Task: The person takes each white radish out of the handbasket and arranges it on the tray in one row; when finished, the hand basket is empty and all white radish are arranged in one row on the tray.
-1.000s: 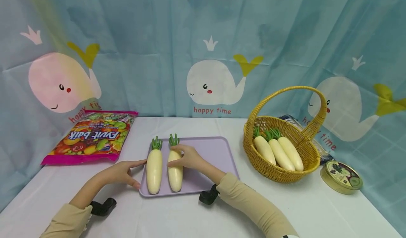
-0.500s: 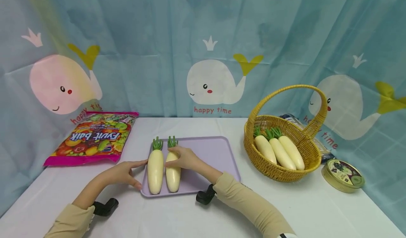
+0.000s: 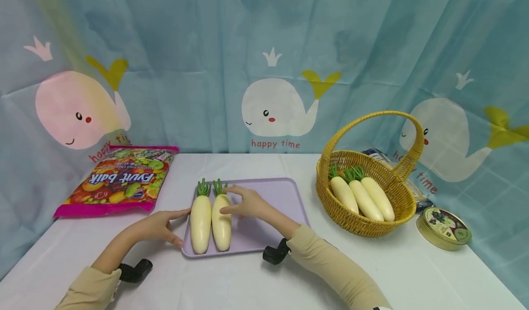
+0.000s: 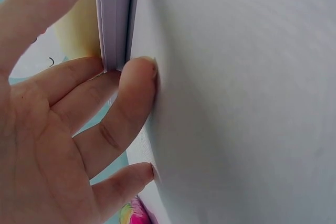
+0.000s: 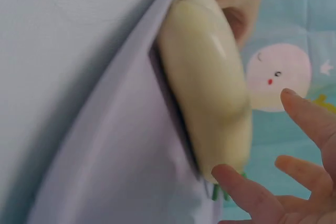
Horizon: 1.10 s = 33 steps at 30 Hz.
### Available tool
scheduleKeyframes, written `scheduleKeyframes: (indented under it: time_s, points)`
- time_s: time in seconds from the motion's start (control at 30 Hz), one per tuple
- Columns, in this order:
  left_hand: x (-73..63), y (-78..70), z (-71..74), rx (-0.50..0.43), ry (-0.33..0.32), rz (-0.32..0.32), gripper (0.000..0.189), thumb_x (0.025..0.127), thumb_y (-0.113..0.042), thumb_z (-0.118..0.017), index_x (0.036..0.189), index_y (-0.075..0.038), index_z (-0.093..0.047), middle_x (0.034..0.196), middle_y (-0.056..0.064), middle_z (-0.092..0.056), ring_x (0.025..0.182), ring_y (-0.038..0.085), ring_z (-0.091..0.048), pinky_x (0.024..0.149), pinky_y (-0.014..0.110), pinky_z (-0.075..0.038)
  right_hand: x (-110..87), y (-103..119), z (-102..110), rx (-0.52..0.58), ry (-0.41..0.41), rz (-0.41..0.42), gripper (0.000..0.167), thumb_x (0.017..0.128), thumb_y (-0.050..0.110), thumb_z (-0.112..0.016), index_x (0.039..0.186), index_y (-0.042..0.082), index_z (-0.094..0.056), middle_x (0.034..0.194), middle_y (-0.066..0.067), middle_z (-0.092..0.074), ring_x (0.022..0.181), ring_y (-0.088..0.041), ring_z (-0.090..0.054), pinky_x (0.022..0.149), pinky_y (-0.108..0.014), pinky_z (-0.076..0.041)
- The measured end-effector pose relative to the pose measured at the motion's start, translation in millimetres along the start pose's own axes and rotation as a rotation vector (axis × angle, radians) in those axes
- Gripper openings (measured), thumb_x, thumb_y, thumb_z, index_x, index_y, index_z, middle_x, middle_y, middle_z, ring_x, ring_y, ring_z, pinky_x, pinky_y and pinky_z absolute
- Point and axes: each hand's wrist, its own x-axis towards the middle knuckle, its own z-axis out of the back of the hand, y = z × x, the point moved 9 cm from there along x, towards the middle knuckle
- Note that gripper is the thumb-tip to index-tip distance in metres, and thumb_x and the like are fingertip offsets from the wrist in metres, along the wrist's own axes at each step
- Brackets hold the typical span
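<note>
Two white radishes with cut green tops lie side by side on the lilac tray point(image 3: 276, 195) in the head view. The left white radish point(image 3: 200, 225) is close against the right white radish point(image 3: 222, 229). My left hand point(image 3: 154, 227) is at the tray's left edge, its fingers spread and extended. In the left wrist view its fingertips point(image 4: 140, 72) are by the tray's rim. My right hand point(image 3: 250, 204) hovers at the upper right side of the right radish, thumb and fingers spread. In the right wrist view the fingers point(image 5: 252, 195) are parted with nothing between them.
A yellow wicker basket point(image 3: 359, 227) with three white radishes stands to the right. Beside it are a round gold tin point(image 3: 442, 236) and a dark packet point(image 3: 421, 197) partly behind it. A pink-edged candy bag point(image 3: 120, 179) lies at the left, before a blue whale-print curtain point(image 3: 194, 89).
The right white radish has shifted left up to the other one. My right hand has loosened from it and drawn slightly right, fingers spreading. My left hand has stayed about where it was.
</note>
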Motion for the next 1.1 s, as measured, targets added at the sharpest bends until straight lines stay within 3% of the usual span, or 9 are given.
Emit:
scheduleKeyframes:
  time_s: [0.07,0.17,0.23,0.37,0.5,0.63,0.8,0.97,1.1]
  points:
    - [-1.5,0.3,-0.4,-0.002,0.002,0.002,0.091,0.061,-0.031,-0.08,0.132,0.005,-0.037,0.116,0.026,-0.049,0.058,0.016,-0.04,0.055,0.031,-0.034,-5.1,3.0,7.6,0.011,-0.003,0.024,0.063,0.074,0.031,-0.074,0.131,0.021,-0.048,0.143,-0.007,-0.028,0.085,-0.027,-0.06,0.054,-0.024,-0.046]
    - [-3.9,-0.1,1.5,0.005,-0.006,-0.006,0.091,0.061,-0.031,-0.08,0.132,0.006,-0.038,0.115,0.025,-0.05,0.059,0.016,-0.04,0.055,0.031,-0.034,-14.1,7.5,21.2,0.059,0.003,0.067,0.061,0.075,0.028,-0.073,0.131,0.02,-0.049,0.143,-0.005,-0.028,0.112,-0.035,-0.045,0.058,-0.024,-0.047]
    - [-5.4,-0.8,3.6,0.015,-0.015,-0.013,0.09,0.06,-0.031,-0.081,0.131,0.007,-0.039,0.114,0.026,-0.05,0.06,0.017,-0.041,0.055,0.031,-0.035,-22.1,10.5,30.6,0.128,0.025,0.093,0.06,0.076,0.025,-0.072,0.131,0.02,-0.049,0.144,-0.004,-0.025,0.12,-0.034,-0.035,0.061,-0.025,-0.048]
    - [-8.0,-0.3,6.6,0.02,-0.027,-0.009,0.089,0.059,-0.029,-0.081,0.129,0.008,-0.04,0.113,0.026,-0.051,0.06,0.017,-0.041,0.054,0.03,-0.034,-40.8,13.5,53.2,0.214,0.054,0.152,0.057,0.077,0.02,-0.071,0.13,0.018,-0.05,0.144,-0.003,-0.025,0.121,-0.025,-0.037,0.065,-0.028,-0.048]
    - [-8.7,1.3,6.1,0.009,-0.021,-0.001,0.09,0.059,-0.029,-0.081,0.129,0.008,-0.04,0.107,0.02,-0.053,0.059,0.017,-0.04,0.053,0.03,-0.033,-61.9,10.7,83.7,0.206,0.051,0.207,0.055,0.079,0.02,-0.07,0.13,0.015,-0.049,0.143,-0.001,-0.026,0.108,-0.021,-0.05,0.065,-0.03,-0.049]
    - [-8.1,1.6,5.4,0.014,-0.021,-0.01,0.09,0.06,-0.03,-0.081,0.13,0.008,-0.039,0.1,0.015,-0.055,0.058,0.017,-0.04,0.053,0.03,-0.033,-81.0,1.8,116.4,0.212,0.045,0.219,0.053,0.082,0.019,-0.066,0.131,0.011,-0.048,0.143,-0.003,-0.026,0.097,-0.024,-0.057,0.068,-0.033,-0.048]
    - [-7.8,1.1,3.2,0.011,-0.015,-0.009,0.09,0.059,-0.03,-0.081,0.13,0.007,-0.039,0.104,0.019,-0.054,0.058,0.016,-0.04,0.053,0.029,-0.033,-102.0,-13.6,156.3,0.167,0.009,0.209,0.054,0.083,0.019,-0.064,0.132,0.006,-0.045,0.144,-0.008,-0.023,0.089,-0.023,-0.06,0.071,-0.034,-0.048]
    - [-5.2,-1.0,2.2,0.006,-0.007,-0.006,0.09,0.06,-0.031,-0.081,0.131,0.006,-0.039,0.108,0.02,-0.053,0.06,0.017,-0.041,0.054,0.03,-0.034,-118.7,-36.4,191.8,0.23,-0.037,0.153,0.053,0.085,0.018,-0.062,0.133,0.005,-0.043,0.144,-0.008,-0.025,0.106,-0.03,-0.05,0.075,-0.038,-0.046]
    - [0.0,-1.9,-0.3,0.01,-0.003,0.004,0.09,0.059,-0.031,-0.081,0.131,0.005,-0.04,0.111,0.022,-0.052,0.061,0.017,-0.042,0.055,0.032,-0.035,-130.3,-51.9,204.7,0.323,-0.019,0.142,0.053,0.088,0.012,-0.057,0.135,-0.001,-0.036,0.141,-0.016,-0.027,0.118,-0.033,-0.038,0.077,-0.042,-0.044]
